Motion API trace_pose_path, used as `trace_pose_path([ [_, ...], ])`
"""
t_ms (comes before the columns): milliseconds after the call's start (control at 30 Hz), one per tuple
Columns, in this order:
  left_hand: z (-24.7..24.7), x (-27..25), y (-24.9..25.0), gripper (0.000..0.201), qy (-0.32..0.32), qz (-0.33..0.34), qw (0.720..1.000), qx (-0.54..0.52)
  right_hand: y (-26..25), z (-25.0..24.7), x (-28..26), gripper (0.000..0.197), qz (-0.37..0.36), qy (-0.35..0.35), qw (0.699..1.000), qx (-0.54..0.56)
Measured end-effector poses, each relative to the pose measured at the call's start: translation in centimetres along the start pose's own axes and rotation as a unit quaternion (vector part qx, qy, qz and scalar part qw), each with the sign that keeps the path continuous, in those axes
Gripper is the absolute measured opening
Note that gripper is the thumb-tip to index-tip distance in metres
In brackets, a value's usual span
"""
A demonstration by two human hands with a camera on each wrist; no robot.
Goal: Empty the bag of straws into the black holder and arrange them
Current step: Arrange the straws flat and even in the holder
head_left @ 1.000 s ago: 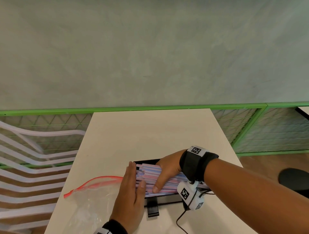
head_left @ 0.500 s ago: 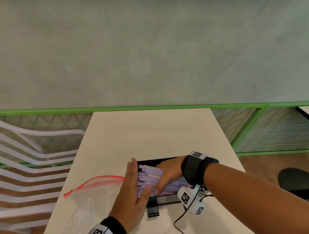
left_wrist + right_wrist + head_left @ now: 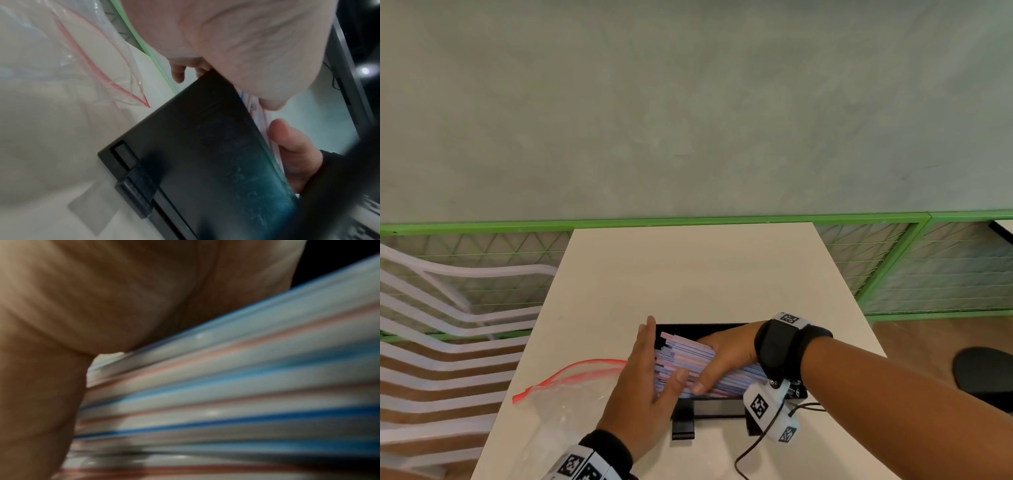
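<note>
Both hands have edged nearer: right hand (image 3: 726, 356) curls round straws (image 3: 685, 359) inside black holder (image 3: 709, 409); flat left hand (image 3: 643, 387) presses their ends. Emptied bag (image 3: 558, 404) lies left of holder.

Cream table (image 3: 688, 274). Black holder (image 3: 709, 409) sits at 6 o'clock; clear bag (image 3: 558, 411) lies at 8 o'clock, just beside it.

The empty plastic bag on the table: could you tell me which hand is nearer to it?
Left. The left hand lies beside the bag, flat against the straws' ends; the right hand grips the straws farther off.
</note>
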State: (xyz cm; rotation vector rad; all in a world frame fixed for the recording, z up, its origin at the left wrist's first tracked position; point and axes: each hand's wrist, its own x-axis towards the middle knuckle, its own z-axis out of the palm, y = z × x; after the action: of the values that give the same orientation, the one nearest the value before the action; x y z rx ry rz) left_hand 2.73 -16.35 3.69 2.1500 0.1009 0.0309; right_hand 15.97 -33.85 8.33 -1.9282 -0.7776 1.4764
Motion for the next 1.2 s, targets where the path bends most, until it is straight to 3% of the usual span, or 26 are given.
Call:
trace_pose_path([
  [233,-0.3,-0.1,0.0,0.105,-0.003,-0.009,1.0,0.026,-0.9,-0.6,0.1,0.051,0.047,0.004,0.999,0.001],
  [333,-0.2,-0.2,0.1,0.1,-0.002,-0.007,0.999,0.038,-1.5,-0.7,0.3,0.055,0.054,0.011,0.998,-0.017],
  [533,-0.1,-0.3,0.4,0.095,-0.002,0.002,0.993,0.119,-1.3,-0.7,-0.3,0.044,0.04,0.052,0.995,-0.071],
  [733,-0.3,-0.5,0.4,0.091,0.0,0.018,0.991,0.132,-1.3,-0.3,-1.1,0.055,0.055,0.061,0.992,-0.092],
  [933,-0.4,-0.8,0.5,0.087,0.003,0.021,0.996,0.083,-1.3,-0.3,-2.6,0.089,0.069,0.12,0.965,-0.221],
  [1067,-0.6,-0.7,0.3,0.09,-0.024,0.033,0.99,0.132,-0.3,-0.4,-3.8,0.082,0.034,0.159,0.948,-0.273],
  [1200,-0.8,-0.5,0.3,0.095,-0.044,0.027,0.984,0.17,2.2,-0.1,-6.3,0.067,0.011,0.251,0.918,-0.308],
])
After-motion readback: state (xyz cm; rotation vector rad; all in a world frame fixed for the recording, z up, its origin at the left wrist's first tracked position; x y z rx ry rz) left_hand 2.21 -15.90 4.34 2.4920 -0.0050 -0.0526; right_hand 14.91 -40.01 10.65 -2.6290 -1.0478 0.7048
